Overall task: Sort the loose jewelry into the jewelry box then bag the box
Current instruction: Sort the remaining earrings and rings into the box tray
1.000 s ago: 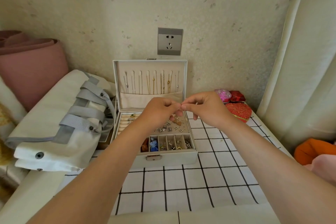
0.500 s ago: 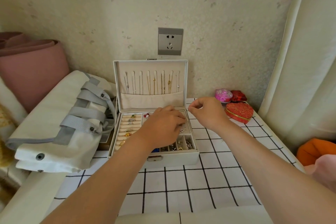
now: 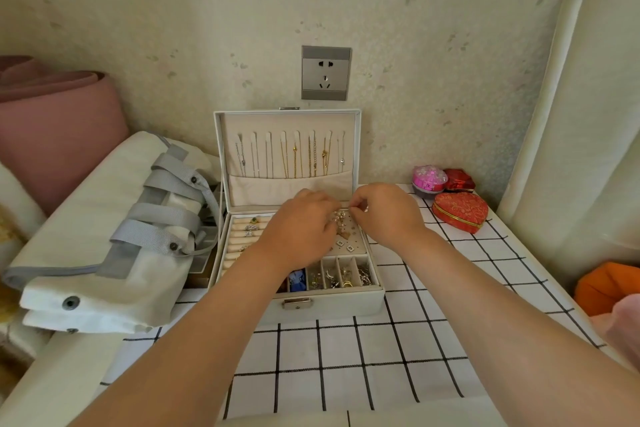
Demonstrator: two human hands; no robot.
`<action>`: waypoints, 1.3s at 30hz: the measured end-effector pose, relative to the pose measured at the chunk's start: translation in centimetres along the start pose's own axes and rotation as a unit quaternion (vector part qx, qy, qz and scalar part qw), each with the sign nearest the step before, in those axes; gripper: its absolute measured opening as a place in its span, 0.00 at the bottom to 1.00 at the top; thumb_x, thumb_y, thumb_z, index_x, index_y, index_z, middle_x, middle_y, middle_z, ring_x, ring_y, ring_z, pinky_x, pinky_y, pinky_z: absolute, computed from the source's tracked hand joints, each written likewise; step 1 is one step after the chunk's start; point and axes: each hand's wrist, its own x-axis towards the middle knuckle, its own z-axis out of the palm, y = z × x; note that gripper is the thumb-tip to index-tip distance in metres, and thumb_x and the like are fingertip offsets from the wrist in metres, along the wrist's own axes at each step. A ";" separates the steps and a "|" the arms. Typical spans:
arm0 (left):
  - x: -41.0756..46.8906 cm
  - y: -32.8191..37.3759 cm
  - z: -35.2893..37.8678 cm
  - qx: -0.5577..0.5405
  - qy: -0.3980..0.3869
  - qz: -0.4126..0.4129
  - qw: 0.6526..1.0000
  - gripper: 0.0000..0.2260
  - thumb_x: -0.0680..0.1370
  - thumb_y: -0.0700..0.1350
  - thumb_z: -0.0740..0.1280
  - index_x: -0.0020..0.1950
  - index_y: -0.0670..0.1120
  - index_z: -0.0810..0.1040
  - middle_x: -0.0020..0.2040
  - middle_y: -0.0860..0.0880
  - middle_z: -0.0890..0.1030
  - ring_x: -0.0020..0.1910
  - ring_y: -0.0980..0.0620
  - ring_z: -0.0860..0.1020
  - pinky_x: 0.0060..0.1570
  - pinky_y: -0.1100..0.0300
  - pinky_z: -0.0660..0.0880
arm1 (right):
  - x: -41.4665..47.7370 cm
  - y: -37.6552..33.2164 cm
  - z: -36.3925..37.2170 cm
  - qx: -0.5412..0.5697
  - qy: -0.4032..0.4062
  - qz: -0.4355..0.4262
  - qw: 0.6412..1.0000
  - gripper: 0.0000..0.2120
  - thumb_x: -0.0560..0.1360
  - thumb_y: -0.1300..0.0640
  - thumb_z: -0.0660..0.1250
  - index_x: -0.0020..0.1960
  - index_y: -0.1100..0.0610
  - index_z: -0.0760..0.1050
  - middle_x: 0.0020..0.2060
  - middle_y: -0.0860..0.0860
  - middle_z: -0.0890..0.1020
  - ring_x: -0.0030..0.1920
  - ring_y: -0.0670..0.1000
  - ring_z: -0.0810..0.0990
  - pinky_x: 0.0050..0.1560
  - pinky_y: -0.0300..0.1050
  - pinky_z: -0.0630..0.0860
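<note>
Two hands low over the open jewelry box (image 3: 332, 305) on the checked cloth (image 3: 346, 357), at its earring pad (image 3: 353, 240): left hand (image 3: 301, 230) curled, right hand (image 3: 386, 215) pinching; anything held too small to tell.

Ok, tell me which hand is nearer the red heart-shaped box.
Right. The right hand is left of the heart-shaped box; the left hand is farther left, over the jewelry box.
</note>
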 end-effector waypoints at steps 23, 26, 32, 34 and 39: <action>1.3 3.3 0.3 -0.043 0.011 0.021 0.999 0.17 0.80 0.47 0.64 0.69 0.50 0.74 0.63 0.53 0.76 0.64 0.53 0.71 0.64 0.54 0.71 | -3.1 5.4 -3.7 0.039 -0.055 0.056 0.996 0.08 0.78 0.55 0.67 0.53 0.48 0.83 0.49 0.42 0.84 0.51 0.46 0.81 0.53 0.45 0.78; 2.0 5.6 1.4 -0.036 -0.006 0.039 0.999 0.14 0.79 0.47 0.64 0.65 0.51 0.77 0.55 0.54 0.79 0.57 0.54 0.74 0.57 0.56 0.74 | -4.4 8.0 -4.2 0.042 -0.108 0.085 0.990 0.05 0.76 0.56 0.70 0.49 0.48 0.84 0.44 0.41 0.82 0.51 0.46 0.81 0.53 0.45 0.78; 3.3 9.7 3.8 -0.002 -0.094 0.031 0.995 0.11 0.79 0.48 0.64 0.60 0.52 0.79 0.53 0.54 0.81 0.55 0.52 0.77 0.55 0.54 0.75 | -6.6 11.0 -5.1 0.075 -0.198 0.110 0.971 0.07 0.72 0.56 0.76 0.49 0.48 0.84 0.40 0.41 0.81 0.42 0.41 0.79 0.42 0.35 0.74; 3.6 10.6 4.7 0.017 -0.117 0.020 0.993 0.10 0.78 0.48 0.64 0.59 0.53 0.79 0.53 0.53 0.81 0.55 0.51 0.77 0.55 0.54 0.75 | -7.0 11.3 -4.9 0.077 -0.204 0.101 0.971 0.08 0.71 0.54 0.77 0.50 0.48 0.84 0.41 0.41 0.81 0.44 0.42 0.80 0.46 0.38 0.76; 3.7 11.9 6.5 0.079 -0.151 -0.007 0.985 0.08 0.77 0.46 0.66 0.55 0.49 0.81 0.52 0.48 0.80 0.53 0.47 0.78 0.51 0.54 0.77 | -7.4 10.8 -4.0 0.033 -0.204 0.079 0.975 0.09 0.71 0.51 0.76 0.51 0.46 0.84 0.44 0.42 0.82 0.46 0.44 0.80 0.49 0.43 0.78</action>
